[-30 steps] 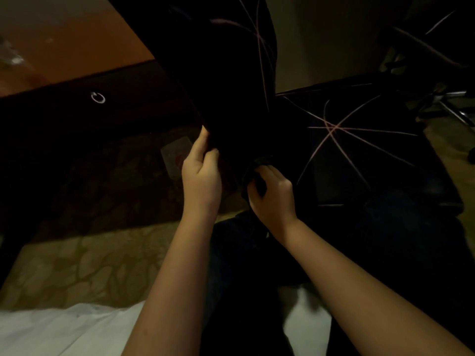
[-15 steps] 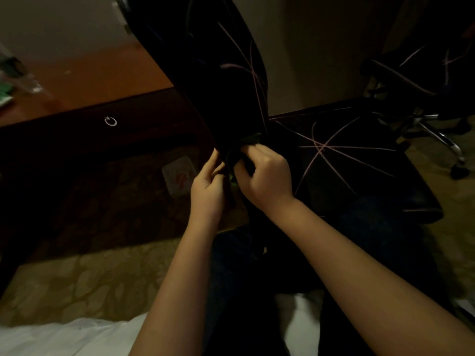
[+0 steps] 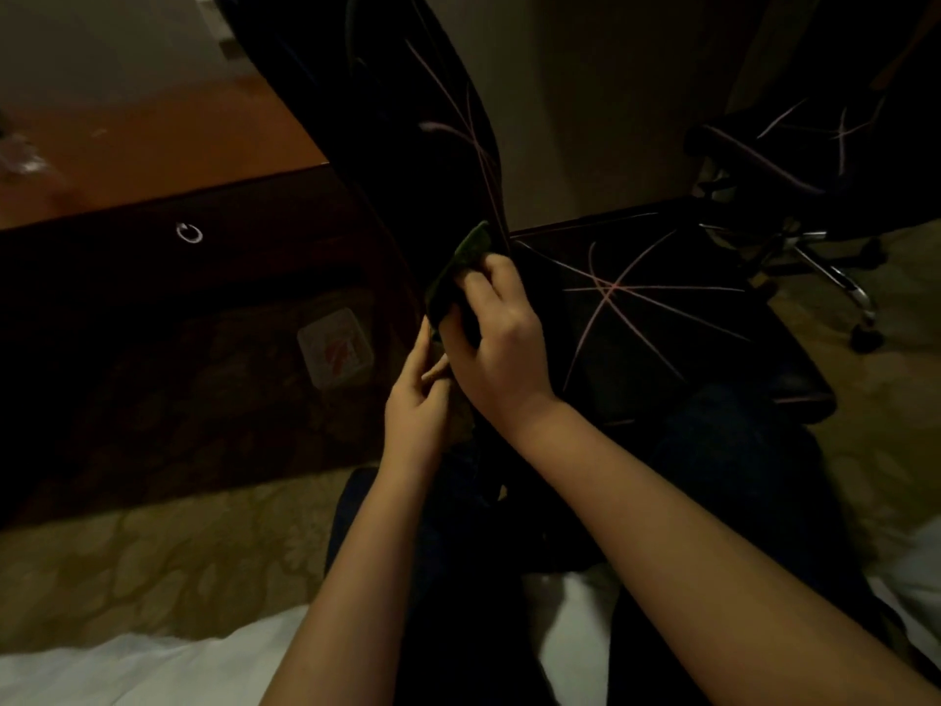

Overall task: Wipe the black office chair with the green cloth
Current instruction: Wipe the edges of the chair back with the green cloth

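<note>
The black office chair (image 3: 407, 145) stands side-on to the person in dim light. Its backrest (image 3: 387, 84) rises up and away, leaning to the left, and its seat (image 3: 636, 308) spreads out to the right.

The green cloth (image 3: 466, 252) sits at the foot of the backrest, on its near edge, just where that edge meets the seat. The right hand (image 3: 501, 349) has it. Its fingers (image 3: 483, 282) are curled over the cloth and clamp it against the edge, and a fold of green shows above the knuckles. The cloth's long axis follows the backrest edge, up and slightly left.

The left hand (image 3: 415, 405) is just below the right, close against it, at the lowest part of the backrest. Its fingers bend toward the chair, but it is too dark to tell whether they pinch the chair, the tail of the cloth or nothing.

Most of the backrest edge lies above and beyond the right fingers, so I would expect the next stroke to run up along that same line. The right hand is the nearer one and already has the cloth, while the left seems placed to steady. The seat lies close on the right of that hand.

A wooden worktop (image 3: 153, 145) stands behind on the left, and a second chair (image 3: 814, 145) stands far right.
</note>
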Demonstrator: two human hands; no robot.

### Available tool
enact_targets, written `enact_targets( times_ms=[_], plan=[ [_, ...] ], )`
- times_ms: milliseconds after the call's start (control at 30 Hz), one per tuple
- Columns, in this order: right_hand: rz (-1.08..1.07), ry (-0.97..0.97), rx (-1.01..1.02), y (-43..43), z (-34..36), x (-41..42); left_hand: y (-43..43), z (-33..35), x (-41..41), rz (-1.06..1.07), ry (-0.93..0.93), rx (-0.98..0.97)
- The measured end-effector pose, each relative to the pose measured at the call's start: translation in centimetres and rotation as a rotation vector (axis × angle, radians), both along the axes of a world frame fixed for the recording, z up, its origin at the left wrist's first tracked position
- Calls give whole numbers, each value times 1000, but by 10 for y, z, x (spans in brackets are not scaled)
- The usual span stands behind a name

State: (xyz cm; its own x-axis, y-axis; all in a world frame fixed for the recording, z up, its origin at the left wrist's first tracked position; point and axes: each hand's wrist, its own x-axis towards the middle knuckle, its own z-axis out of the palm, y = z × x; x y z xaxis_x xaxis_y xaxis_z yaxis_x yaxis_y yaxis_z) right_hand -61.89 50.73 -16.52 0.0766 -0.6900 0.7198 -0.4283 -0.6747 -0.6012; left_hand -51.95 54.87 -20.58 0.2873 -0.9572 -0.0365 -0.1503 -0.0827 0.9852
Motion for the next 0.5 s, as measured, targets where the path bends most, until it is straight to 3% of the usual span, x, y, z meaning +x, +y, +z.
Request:
enact_targets(
  times_ms=[300, 500],
  plan=[
    [-51, 34, 171, -2, -78, -4, -9, -35, 14, 89, -58, 85],
    [-86, -40, 359, 0, -133, -4, -6, -44, 12, 95, 3, 53]
  ],
)
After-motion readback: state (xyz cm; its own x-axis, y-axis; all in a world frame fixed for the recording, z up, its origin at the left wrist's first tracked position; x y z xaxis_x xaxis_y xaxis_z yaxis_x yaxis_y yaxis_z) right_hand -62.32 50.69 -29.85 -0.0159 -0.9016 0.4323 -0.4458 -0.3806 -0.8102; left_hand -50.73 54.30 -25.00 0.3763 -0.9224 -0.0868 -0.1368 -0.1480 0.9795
